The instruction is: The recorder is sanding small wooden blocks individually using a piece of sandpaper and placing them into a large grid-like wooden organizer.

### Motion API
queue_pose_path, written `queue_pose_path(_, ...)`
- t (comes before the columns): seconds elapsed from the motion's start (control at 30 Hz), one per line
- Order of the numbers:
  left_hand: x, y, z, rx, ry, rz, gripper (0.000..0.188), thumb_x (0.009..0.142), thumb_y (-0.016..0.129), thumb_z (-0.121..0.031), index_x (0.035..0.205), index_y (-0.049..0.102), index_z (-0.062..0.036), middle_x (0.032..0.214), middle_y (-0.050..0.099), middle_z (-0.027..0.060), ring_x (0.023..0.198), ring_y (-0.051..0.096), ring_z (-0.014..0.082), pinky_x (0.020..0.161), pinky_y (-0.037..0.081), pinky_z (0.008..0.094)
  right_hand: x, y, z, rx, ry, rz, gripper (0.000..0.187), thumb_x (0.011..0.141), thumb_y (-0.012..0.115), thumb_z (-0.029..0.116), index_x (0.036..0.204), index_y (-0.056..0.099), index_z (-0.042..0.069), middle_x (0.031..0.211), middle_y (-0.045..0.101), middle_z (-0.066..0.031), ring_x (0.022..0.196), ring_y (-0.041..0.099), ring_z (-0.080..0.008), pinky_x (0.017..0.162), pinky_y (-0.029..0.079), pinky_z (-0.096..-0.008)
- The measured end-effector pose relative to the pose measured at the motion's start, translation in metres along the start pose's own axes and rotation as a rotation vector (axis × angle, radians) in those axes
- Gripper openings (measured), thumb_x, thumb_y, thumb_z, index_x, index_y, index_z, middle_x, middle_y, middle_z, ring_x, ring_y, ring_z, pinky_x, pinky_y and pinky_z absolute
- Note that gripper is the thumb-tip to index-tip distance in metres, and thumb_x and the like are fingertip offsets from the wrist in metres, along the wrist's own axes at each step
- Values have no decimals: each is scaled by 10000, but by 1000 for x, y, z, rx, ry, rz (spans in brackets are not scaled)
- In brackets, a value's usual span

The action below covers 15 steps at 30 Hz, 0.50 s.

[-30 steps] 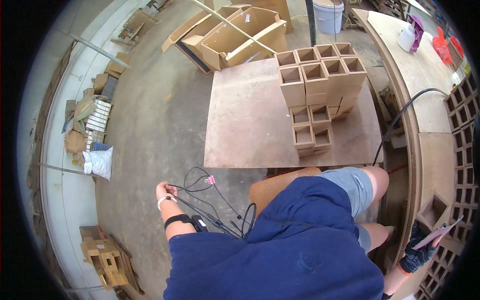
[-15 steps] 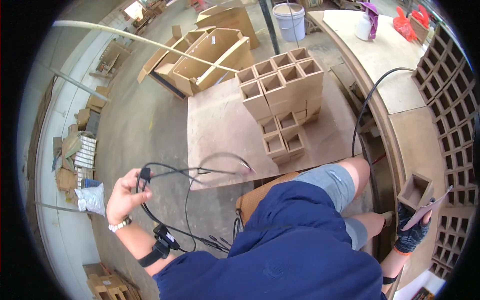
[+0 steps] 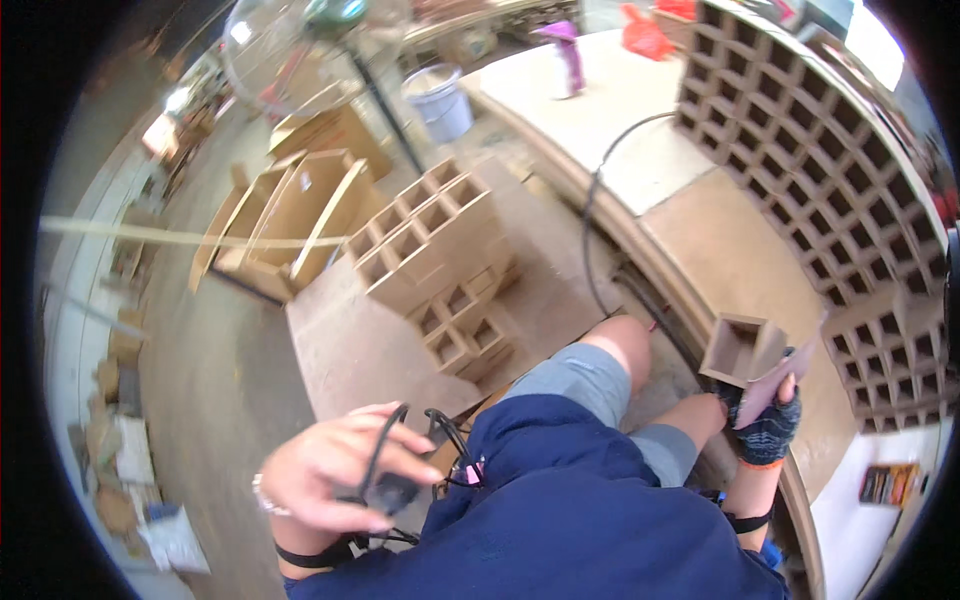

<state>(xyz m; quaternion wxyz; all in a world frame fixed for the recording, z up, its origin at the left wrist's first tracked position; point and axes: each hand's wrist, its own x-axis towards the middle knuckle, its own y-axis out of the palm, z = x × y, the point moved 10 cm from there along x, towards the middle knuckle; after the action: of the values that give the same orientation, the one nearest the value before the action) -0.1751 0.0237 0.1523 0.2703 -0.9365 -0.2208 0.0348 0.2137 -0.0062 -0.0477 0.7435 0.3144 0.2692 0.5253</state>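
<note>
My left hand (image 3: 345,468), bare with a beaded bracelet, is blurred in front of my body. A black cable (image 3: 381,440) loops through its curled fingers, and a dark lump on the cable sits by the palm. At the right, my right hand (image 3: 768,432) wears a dark fingerless glove with an orange cuff. It grips a small open brown box (image 3: 742,350) together with a thin pinkish sheet (image 3: 775,388), which lies against the box's side. A stack of similar open boxes (image 3: 430,255) stands on a low board (image 3: 335,350) before my knees.
A long bench (image 3: 700,225) runs along my right, with a wall of stacked brown boxes (image 3: 800,170) on it. A black hose (image 3: 588,215) arcs off the bench. Beyond the board are an opened carton (image 3: 290,220), a white bucket (image 3: 440,108) and a fan (image 3: 310,45).
My left hand has come from far left in toward my body, bringing the cable. The view has swung right, so bench and boxes shift left. My right hand keeps the box and sheet.
</note>
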Motion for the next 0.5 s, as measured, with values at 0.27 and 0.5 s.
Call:
queue_pose_path(0.27, 30, 68, 226, -492, -446, -221, 163, 646, 696, -79, 726, 566, -21, 792, 611, 88, 826, 564, 201, 821, 420, 357, -38, 12, 9, 12, 48, -176, 639, 676, 699, 296, 1167, 405, 11, 1078, 513, -109, 977, 511, -222, 828, 444, -342)
queue_pose_path(0.5, 101, 66, 243, 265, -346, -213, 285, 792, 587, -271, 805, 563, 13, 776, 592, 134, 709, 547, 226, 687, 445, 327, -92, 17, 50, 89, -242, -106, 468, 789, 597, 193, 1178, 411, 12, 1112, 511, -76, 1012, 483, -159, 893, 379, -298)
